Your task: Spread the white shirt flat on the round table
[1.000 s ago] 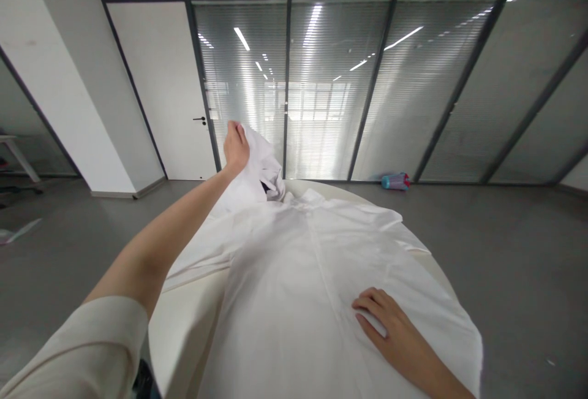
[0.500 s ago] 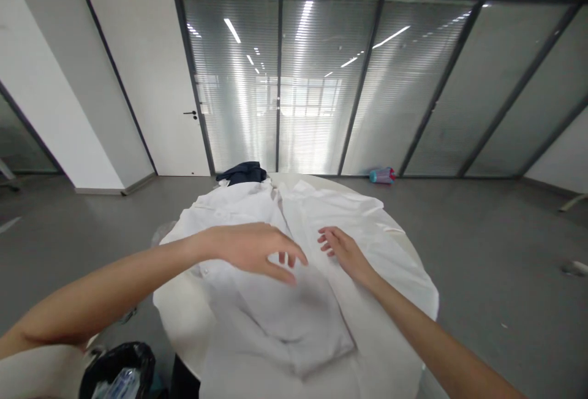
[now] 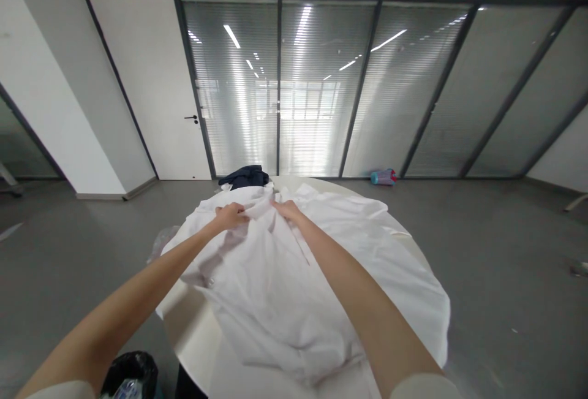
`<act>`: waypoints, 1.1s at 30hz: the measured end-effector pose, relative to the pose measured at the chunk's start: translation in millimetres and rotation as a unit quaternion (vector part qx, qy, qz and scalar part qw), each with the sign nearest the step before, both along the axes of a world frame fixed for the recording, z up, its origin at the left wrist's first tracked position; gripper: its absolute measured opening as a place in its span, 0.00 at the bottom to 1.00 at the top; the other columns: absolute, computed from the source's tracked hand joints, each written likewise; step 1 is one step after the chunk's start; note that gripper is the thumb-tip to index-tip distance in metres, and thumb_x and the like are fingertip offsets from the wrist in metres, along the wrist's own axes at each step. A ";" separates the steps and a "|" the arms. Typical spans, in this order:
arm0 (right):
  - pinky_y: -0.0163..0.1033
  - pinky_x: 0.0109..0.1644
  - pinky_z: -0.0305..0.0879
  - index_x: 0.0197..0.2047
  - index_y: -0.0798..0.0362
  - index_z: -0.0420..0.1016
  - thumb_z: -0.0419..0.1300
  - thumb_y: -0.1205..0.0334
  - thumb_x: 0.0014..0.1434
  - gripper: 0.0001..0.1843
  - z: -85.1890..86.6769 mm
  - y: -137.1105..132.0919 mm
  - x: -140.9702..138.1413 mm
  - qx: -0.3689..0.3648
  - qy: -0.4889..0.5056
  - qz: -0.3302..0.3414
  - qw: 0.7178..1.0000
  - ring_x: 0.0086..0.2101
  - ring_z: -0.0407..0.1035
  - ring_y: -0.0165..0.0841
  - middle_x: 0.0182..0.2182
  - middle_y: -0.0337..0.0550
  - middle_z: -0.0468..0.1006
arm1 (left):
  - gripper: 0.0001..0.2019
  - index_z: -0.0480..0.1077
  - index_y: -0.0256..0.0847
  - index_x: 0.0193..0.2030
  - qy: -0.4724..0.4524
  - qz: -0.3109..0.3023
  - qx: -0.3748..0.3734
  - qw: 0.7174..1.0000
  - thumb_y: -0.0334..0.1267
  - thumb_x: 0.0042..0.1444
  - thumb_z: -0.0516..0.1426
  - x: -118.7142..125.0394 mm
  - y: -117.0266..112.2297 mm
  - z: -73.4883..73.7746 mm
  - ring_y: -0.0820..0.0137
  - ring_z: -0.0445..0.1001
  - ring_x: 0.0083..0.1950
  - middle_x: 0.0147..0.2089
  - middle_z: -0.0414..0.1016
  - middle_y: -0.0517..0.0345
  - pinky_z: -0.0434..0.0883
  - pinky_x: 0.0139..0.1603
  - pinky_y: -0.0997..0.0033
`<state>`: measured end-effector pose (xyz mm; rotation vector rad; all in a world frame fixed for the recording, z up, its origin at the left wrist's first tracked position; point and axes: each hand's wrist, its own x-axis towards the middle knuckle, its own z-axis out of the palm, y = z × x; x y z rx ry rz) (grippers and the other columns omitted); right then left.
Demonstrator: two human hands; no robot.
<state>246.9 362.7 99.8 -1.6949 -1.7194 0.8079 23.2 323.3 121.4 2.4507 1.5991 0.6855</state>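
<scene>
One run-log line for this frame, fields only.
left hand: gripping white shirt at far end | right hand: gripping same shirt beside it | shirt: spread on round table | dark garment: behind

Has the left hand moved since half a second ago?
Yes. The left hand went from mid-shirt toward the far table edge, nearer the dark garment.

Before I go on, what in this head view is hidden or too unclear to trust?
- Fingertips of the left hand and right hand: buried in folds of the white shirt.
- Round table: mostly covered by the shirt.
- Dark garment: partly behind the shirt's far edge.
- Black bin: cut off by the bottom edge.
- Small object on the floor: too small to identify.
</scene>
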 end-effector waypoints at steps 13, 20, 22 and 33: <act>0.47 0.58 0.65 0.47 0.47 0.61 0.48 0.42 0.67 0.18 92.8 -18.9 -28.8 0.424 0.248 0.040 0.870 0.47 0.68 0.38 0.42 0.44 0.71 | 0.24 0.75 0.44 0.51 0.114 0.106 0.016 0.988 0.57 0.53 0.59 -57.6 -29.6 72.5 0.49 0.77 0.49 0.45 0.80 0.47 0.70 0.46 0.60; 0.54 0.64 0.58 0.59 0.48 0.59 0.51 0.43 0.66 0.25 52.5 -119.7 116.3 0.516 0.092 -0.113 0.844 0.56 0.64 0.41 0.53 0.51 0.67 | 0.16 0.78 0.43 0.34 0.076 0.011 -0.019 0.997 0.52 0.54 0.56 -55.2 -24.8 48.4 0.57 0.78 0.39 0.35 0.80 0.52 0.68 0.39 0.67; 0.57 0.65 0.56 0.57 0.51 0.64 0.53 0.43 0.64 0.25 31.0 -134.0 158.4 0.491 -0.003 -0.132 0.861 0.58 0.61 0.44 0.53 0.53 0.67 | 0.17 0.78 0.42 0.34 0.031 -0.014 -0.003 0.999 0.53 0.55 0.55 -41.5 -28.4 47.6 0.59 0.77 0.39 0.34 0.80 0.54 0.67 0.37 0.69; 0.55 0.53 0.70 0.47 0.49 0.69 0.57 0.39 0.58 0.24 34.5 -151.0 233.1 0.417 -0.055 -0.179 0.889 0.50 0.68 0.46 0.47 0.54 0.71 | 0.12 0.72 0.41 0.40 -0.255 0.054 0.204 0.943 0.47 0.58 0.57 15.7 -41.1 82.7 0.63 0.76 0.41 0.36 0.77 0.57 0.71 0.43 0.68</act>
